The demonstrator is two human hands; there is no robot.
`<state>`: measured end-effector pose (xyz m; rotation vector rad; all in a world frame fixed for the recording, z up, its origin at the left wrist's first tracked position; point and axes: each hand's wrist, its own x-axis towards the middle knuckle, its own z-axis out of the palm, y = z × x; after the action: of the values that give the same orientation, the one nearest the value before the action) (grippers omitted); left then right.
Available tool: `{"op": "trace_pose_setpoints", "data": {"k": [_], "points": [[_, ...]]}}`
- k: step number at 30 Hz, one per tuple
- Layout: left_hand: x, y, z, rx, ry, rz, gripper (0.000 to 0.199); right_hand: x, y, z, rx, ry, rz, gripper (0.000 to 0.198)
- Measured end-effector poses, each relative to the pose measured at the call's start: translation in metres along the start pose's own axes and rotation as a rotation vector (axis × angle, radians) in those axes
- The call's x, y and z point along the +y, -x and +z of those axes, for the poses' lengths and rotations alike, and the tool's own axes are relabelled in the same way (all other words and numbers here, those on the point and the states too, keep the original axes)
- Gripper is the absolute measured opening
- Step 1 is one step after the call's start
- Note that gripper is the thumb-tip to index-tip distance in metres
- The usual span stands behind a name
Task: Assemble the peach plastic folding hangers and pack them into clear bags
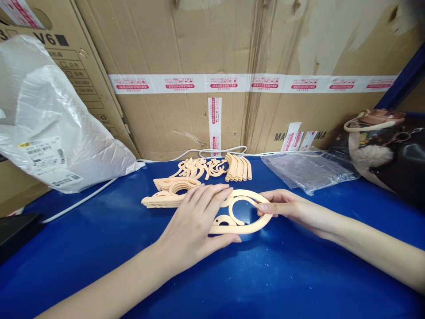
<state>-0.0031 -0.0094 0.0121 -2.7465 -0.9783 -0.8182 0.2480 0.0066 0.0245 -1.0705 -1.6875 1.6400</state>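
A cream plastic folding hanger (252,228), a long looped piece with a curved hook inside its rounded end, is held level just above the blue table. My right hand (282,204) pinches the rounded right end between thumb and fingers. Across its left part lies my left hand (195,217), fingers over the far side and thumb along the near side, hiding that end. Just behind and left of this hand, a stack of similar cream pieces (161,201) rests on the table, partly covered by the hand.
Small cream hook-like parts (192,167) and a row of curved cream tubes (238,167) lie at the back. A clear plastic bag (308,170), a dark handbag (401,155), a white parcel bag (53,119) and a white cable (79,201) surround the blue table (265,279). Cardboard boxes (186,44) stand behind.
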Motion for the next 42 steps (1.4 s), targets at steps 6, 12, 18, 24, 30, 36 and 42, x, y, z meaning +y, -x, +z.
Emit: {"op": "trace_pose_setpoints", "data": {"k": [6,12,18,24,30,36,42], "points": [[0.005,-0.001,-0.006,-0.022,-0.091,-0.008,0.068,-0.002,-0.001,0.001,-0.018,0.020,0.012,0.024],[0.012,-0.006,-0.012,-0.097,-0.193,0.021,0.070,-0.003,0.001,0.004,-0.055,0.043,0.051,0.032],[0.006,-0.015,-0.033,-0.139,-0.185,-0.012,0.062,-0.001,0.000,0.000,0.037,0.150,-0.106,0.043],[-0.048,-0.018,-0.076,-0.148,0.013,-0.211,0.068,-0.004,-0.001,-0.008,0.085,0.596,-0.291,0.039],[-0.095,-0.001,-0.098,-0.229,0.170,-0.536,0.073,0.009,-0.005,-0.008,0.011,1.054,-0.350,0.051],[-0.099,0.008,-0.095,-0.303,0.129,-0.562,0.068,0.014,-0.007,-0.006,-0.012,1.112,-0.324,0.056],[-0.104,0.010,-0.088,-0.338,0.160,-0.548,0.064,0.010,-0.006,-0.006,-0.016,1.122,-0.348,0.053]]}}
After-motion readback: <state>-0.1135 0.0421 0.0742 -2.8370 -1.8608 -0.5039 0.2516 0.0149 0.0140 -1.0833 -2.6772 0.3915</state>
